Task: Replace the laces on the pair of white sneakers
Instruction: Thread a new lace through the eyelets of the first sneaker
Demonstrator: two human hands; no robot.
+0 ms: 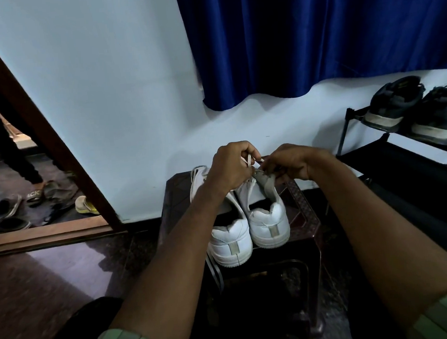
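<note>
Sneakers (pixel 248 226) side by side on stool (pixel 305 216), heels toward person | left hand (pixel 230 166) closed, pinching lace (pixel 249 159) | right hand (pixel 291 164) closed on tongue (pixel 265 182) of right shoe | lace end lies between hands, above eyelets, nearer left | eyelet hidden; lacing looks ongoing.

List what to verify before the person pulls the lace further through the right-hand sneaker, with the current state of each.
1. Both sneakers on the stool: ok, left sneaker and right sneaker sit heels toward the camera.
2. Lace gripped: ok, left hand pinches it.
3. Tongue held back: ok, by right hand.
4. Lace through the correct eyelet: cannot tell, fingers hide it.
5. Left sneaker's heel on the stool: not ok, it overhangs the near edge.
</note>
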